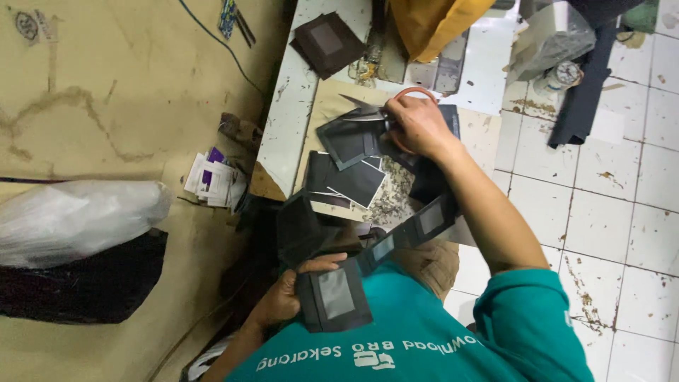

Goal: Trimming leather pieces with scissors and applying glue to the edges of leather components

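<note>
- Looking down from the head camera, I see my left hand [283, 297] nearest, fingers and thumb pinched on a dark square fabric panel with a grey window [334, 296], held against the teal shirt [424, 346].
- From that panel a connected strip of dark panels [417, 230] runs up toward the bench; I count two more grey windows along it, so three windowed panels in the chain.
- I judge the step in hand to be cutting panels apart or trimming them; the next move calls for feeding the strip to the blades while my left hand keeps the near end taut.
- On the brown cardboard sheet [325, 106] lie roughly three loose dark cut squares [350, 173], overlapping, with a scatter of small trimmings just beside them.
- My right hand [421, 127] is curled closed around orange-handled scissors [392, 113], blades pointing left over one square; I cannot tell whether the blades are parted.
- Farther off, one dark square panel with a grey centre [327, 42] rests on the worn white workbench [290, 92], near one yellow cloth [431, 25].
- To the side, one clear plastic bag [78, 219] lies on the floor, well apart.
</note>
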